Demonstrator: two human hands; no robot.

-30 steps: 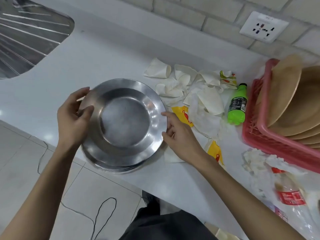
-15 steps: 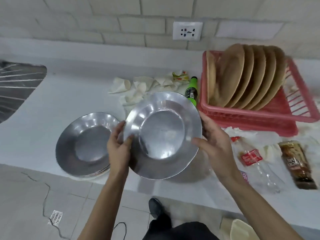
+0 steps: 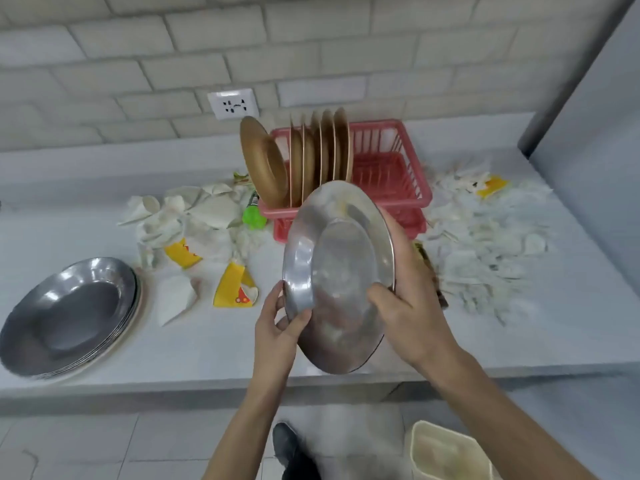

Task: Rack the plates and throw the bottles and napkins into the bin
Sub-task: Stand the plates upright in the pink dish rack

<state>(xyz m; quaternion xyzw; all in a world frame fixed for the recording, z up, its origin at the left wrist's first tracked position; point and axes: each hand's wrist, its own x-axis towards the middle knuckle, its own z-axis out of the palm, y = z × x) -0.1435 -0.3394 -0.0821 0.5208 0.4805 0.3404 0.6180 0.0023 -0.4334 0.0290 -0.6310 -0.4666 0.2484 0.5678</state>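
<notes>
Plate (image 3: 337,275) of steel hangs tilted on edge in both hands above the front of the desk (image 3: 207,348), its hollow turned toward the camera, just before the rack (image 3: 391,168). The left hand (image 3: 280,327) pinches the lower left rim, thumb on the face and fingers behind. The right hand (image 3: 408,306) grips the right rim, thumb curled over the face. In the red rack brown plates (image 3: 322,157) stand upright in a row, and one leans out at its left end. A green bottle (image 3: 254,213) lies against the rack's left side among crumpled napkins (image 3: 207,216) and yellow wrappers (image 3: 235,285). A second heap (image 3: 485,244) spreads right of the rack. A stack (image 3: 69,313) of steel plates sits far left on the desk. A cream bin (image 3: 446,452) stands on the floor below.
</notes>
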